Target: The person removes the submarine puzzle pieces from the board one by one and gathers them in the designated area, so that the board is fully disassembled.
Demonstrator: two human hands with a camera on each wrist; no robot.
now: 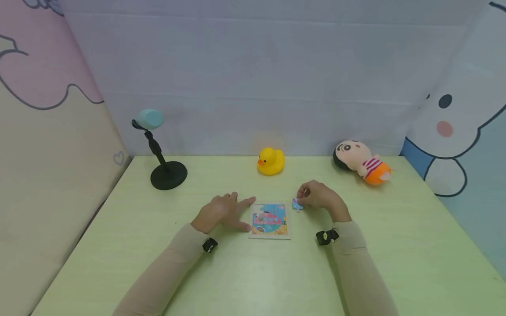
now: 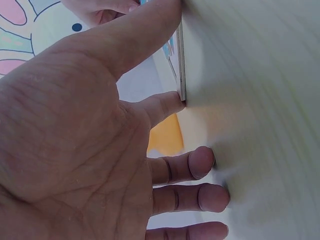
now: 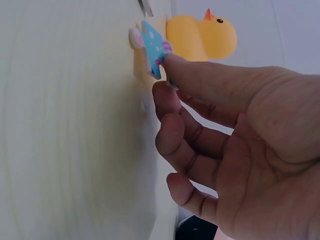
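A small square jigsaw puzzle board (image 1: 289,232) with a pale frame and a colourful picture lies flat on the table. At its left side my left hand (image 1: 221,212) rests with fingers spread. In the left wrist view, thumb and index finger of the left hand (image 2: 75,125) touch the board's edge, while the other fingertips rest on the tabletop. To the right of the board, my right hand (image 1: 322,196) pinches a blue puzzle piece (image 1: 295,204). The right wrist view shows this jigsaw piece (image 3: 154,45), with white dots, between thumb and index finger; the other fingers are curled.
Behind the board sits a yellow rubber duck (image 1: 272,161). A doll (image 1: 367,164) in a striped top lies at the back right. On the left stands a black round-based stand (image 1: 168,175) with a light-blue head. A pale wall sheet (image 1: 253,66) hangs behind the table (image 1: 245,281).
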